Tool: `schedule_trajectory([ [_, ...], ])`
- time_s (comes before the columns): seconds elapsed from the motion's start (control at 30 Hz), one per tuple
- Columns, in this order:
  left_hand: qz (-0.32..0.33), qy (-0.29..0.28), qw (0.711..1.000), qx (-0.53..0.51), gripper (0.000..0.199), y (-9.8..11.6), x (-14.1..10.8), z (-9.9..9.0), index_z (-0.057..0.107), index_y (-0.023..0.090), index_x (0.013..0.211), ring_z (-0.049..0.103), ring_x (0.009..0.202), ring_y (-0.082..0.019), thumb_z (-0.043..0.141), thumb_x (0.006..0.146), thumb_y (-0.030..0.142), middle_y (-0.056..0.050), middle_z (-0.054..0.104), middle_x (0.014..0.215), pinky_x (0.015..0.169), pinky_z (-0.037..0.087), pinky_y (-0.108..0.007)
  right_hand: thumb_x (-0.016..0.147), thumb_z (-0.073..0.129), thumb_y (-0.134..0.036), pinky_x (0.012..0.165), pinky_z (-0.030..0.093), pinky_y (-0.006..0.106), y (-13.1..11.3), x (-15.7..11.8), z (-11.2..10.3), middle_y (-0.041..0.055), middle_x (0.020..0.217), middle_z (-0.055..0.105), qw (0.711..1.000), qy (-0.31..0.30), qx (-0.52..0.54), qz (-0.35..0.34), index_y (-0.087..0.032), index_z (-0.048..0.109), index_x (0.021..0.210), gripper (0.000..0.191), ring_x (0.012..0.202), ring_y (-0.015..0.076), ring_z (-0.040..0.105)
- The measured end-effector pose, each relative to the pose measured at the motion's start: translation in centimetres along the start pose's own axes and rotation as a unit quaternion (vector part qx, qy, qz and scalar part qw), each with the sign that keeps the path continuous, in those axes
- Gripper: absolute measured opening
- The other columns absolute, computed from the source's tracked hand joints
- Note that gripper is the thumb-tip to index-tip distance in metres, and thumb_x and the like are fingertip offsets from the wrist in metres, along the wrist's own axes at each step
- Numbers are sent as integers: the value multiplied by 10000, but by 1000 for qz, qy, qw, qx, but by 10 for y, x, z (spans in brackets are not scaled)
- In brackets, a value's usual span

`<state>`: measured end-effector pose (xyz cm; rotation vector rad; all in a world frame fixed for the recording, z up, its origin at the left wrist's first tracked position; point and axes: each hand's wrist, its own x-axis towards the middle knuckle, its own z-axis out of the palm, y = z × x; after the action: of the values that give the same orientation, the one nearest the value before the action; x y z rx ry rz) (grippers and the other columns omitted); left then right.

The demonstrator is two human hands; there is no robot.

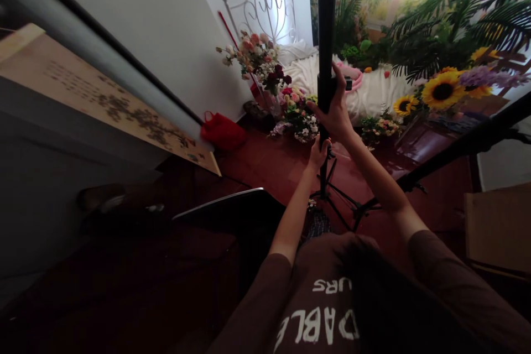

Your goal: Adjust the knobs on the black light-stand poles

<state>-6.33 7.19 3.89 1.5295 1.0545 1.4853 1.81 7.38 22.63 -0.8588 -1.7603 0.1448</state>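
A black light stand rises from spread tripod legs and runs out of the top of the view. Low on its pole, my left hand is closed around the shaft, close to a small knob. Higher up, my right hand grips the pole near a dark collar with a side knob. The thumb reaches across to the left and the fingers stretch up along the right side. Part of those fingers is hidden by the pole. What the stand carries lies outside the view.
A second black pole slants across the right, its legs near the stand's base. Flowers, sunflowers and a white-draped bed are ahead. At left are a red bag and a long printed panel; a cardboard box is right.
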Motion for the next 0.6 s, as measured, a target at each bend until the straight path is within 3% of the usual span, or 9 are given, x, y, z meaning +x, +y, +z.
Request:
schedule_trajectory([
  [0.1,1,-9,1000,-5,426,-1,-1,0,564,210,997,622,654,-101,464,886,609,-3,624,748,655,525,-235,929,503,-469,1095,356,573,13,9,10,129,1462,350,1000,-12,3,20,-259,153,1471,678,1337,311,407],
  [0.2,12,-5,1000,-8,435,-5,0,-1,569,207,997,622,669,-115,493,868,616,-21,632,792,658,532,-256,935,494,-455,1056,393,572,28,-4,17,141,1426,384,999,-32,15,41,-246,152,1457,658,1266,300,468],
  [0.43,22,17,999,-23,431,-23,8,0,601,217,1115,638,1061,-222,586,829,539,-110,671,1058,900,532,-383,886,568,-394,1008,446,524,43,-67,38,144,1293,498,984,-37,68,160,-223,199,1429,679,1094,240,552],
  [0.6,14,17,999,-34,430,-27,9,2,606,232,1154,624,1093,-229,583,835,518,-115,672,1106,956,512,-414,880,589,-369,1029,431,523,43,-69,41,141,1338,477,983,-29,76,163,-246,245,1421,653,1149,249,534],
])
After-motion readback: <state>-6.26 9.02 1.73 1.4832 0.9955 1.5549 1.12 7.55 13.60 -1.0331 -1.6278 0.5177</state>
